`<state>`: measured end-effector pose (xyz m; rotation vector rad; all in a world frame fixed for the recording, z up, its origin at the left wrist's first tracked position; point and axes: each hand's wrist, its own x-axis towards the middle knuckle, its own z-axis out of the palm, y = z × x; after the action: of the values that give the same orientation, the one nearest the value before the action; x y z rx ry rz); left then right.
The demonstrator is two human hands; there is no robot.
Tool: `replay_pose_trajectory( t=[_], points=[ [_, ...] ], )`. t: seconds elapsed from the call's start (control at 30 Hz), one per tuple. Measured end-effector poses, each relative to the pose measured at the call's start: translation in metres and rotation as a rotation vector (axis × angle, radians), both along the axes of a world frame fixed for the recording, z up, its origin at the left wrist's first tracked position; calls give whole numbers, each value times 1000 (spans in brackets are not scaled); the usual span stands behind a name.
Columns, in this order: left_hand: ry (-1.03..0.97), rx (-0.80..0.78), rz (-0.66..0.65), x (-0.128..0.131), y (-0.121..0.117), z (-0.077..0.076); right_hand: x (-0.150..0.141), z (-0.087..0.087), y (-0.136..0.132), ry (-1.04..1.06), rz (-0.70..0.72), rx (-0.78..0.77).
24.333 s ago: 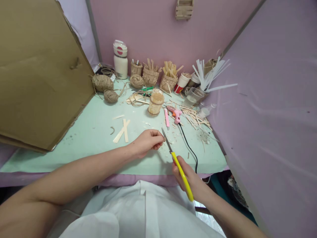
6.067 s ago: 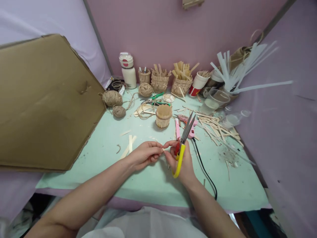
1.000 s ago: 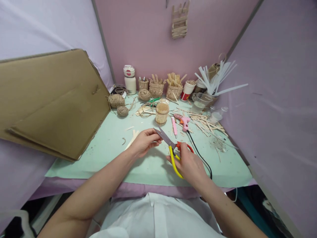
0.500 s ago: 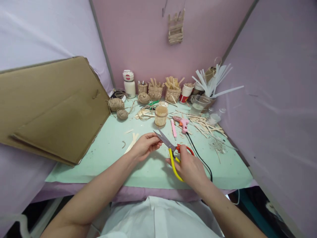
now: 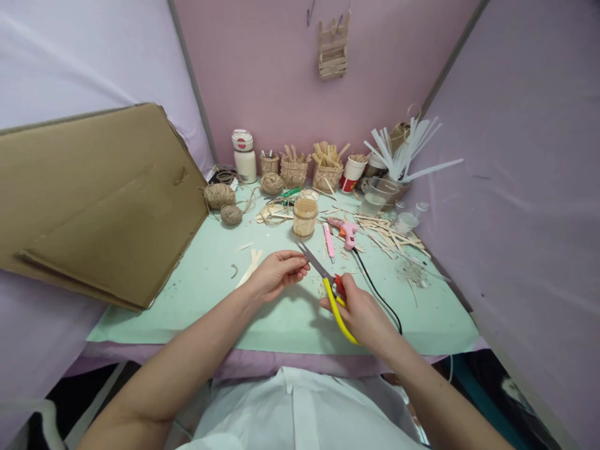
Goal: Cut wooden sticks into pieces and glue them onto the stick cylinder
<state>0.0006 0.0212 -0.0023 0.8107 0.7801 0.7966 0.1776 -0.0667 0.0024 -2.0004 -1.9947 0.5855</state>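
Note:
My right hand (image 5: pixel 363 308) grips a pair of scissors (image 5: pixel 338 311) with one yellow and one red handle. Their blades point up and left, nearly together, right beside the fingertips of my left hand (image 5: pixel 281 274). That hand is closed in a pinch; whatever lies between its thumb and fingers is too small to make out. Just beyond the blade tips a small round wooden tub (image 5: pixel 305 219) stands upright on the table. Pale flat wood strips (image 5: pixel 253 265) lie to the left of my left hand.
A pink glue gun (image 5: pixel 345 230) with a black cord and a pink cutter (image 5: pixel 329 240) lie right of the tub. Loose wood sticks (image 5: pixel 389 234) are scattered farther right. Twine balls (image 5: pixel 220 196) and stick-filled baskets (image 5: pixel 327 175) stand behind. Large cardboard (image 5: pixel 112 206) leans at left.
The scissor blades have closed together, and the red handle has swung in toward the yellow one. My left hand keeps its pinch almost in the same place.

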Motion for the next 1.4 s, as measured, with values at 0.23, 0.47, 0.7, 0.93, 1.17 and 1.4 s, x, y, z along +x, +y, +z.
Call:
replay_pose_trajectory(
  t=[0.23,0.47,0.7,0.93,1.17,1.4],
  points=[
    [99,83,-37,-2,-2,1,20,7,3,89,72,-21],
    [182,306,-31,2,-4,-2,22,11,1,-139,92,27],
    [237,364,-30,2,-3,-3,23,12,-4,-178,101,22],
    [269,363,-62,2,-4,-1,24,9,-5,-194,101,36],
    [271,348,-69,3,-5,1,23,10,-6,-180,90,34],
    [264,286,-90,2,-5,2,28,7,-5,40,65,9]
  ],
)
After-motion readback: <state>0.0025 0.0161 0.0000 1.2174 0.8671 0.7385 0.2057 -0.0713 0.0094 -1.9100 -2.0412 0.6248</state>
